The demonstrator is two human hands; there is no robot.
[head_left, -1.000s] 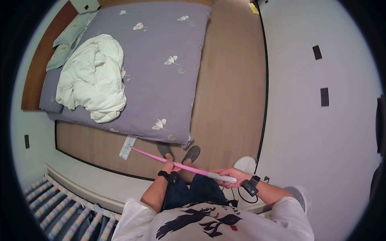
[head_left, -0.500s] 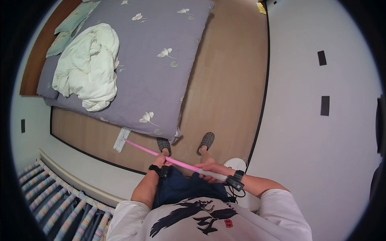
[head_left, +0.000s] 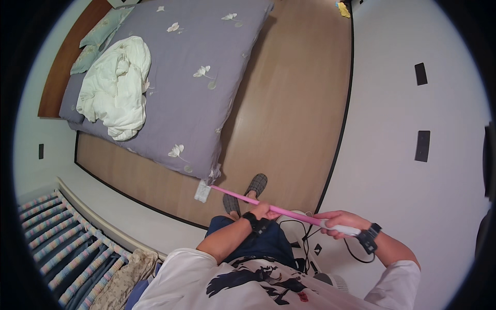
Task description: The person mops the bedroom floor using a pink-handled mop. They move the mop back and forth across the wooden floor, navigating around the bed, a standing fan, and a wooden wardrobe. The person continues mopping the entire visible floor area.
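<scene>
A flat mop with a pink pole [head_left: 238,196] and a whitish grip slants across the floor in front of me. Its pale flat head [head_left: 203,191] lies on the floor at the bed's near corner, partly covered by the hanging bedding. My left hand [head_left: 264,211] is closed round the middle of the pole. Farther right, my right hand [head_left: 333,221] wraps the upper end where the pink meets the whitish grip. Both wrists carry black strapped devices. Grey checked slippers [head_left: 257,184] are on my feet, close beside the pole.
The bed [head_left: 191,119] with purple flowered bedding fills the upper left, a crumpled white quilt [head_left: 116,90] on it. Wood floor [head_left: 289,103] runs between bed and right wall. A slatted rack [head_left: 67,243] stands lower left; black cables [head_left: 306,243] and white items lie behind my right side.
The mop head has slid right along the floor to the bed's corner. Both hands have moved right with the pole, and my feet have shifted closer together.
</scene>
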